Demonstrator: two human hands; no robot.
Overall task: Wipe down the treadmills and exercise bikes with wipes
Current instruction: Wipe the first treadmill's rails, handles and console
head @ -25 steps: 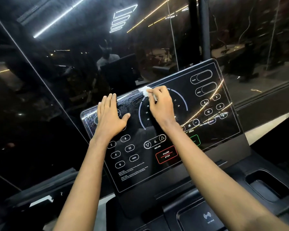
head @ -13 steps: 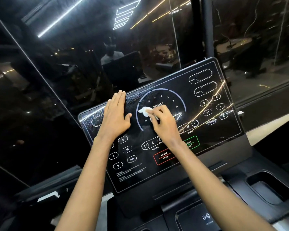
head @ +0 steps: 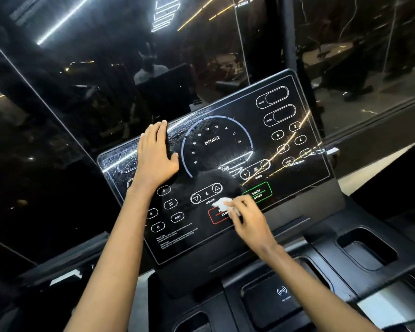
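A black glossy treadmill console panel (head: pixel 280 144) with white printed buttons tilts up in front of me. My left hand (head: pixel 155 155) lies flat with straight fingers on the panel's upper left part. My right hand (head: pixel 248 218) pinches a small crumpled white wipe (head: pixel 222 203) and presses it against the panel's lower middle, over the red pause/stop button. Wet streaks and droplets cover the panel's upper left and the area round the distance dial.
Dark glass walls with ceiling-light reflections stand behind the console. Below the panel is the black console base with a cup-holder recess (head: pixel 367 250) at the right and a wireless pad (head: pixel 282 293) in the middle.
My right hand has dragged the wipe from the panel's top edge down through the dial to the pause/stop button. My left hand has stayed flat on the upper left part.
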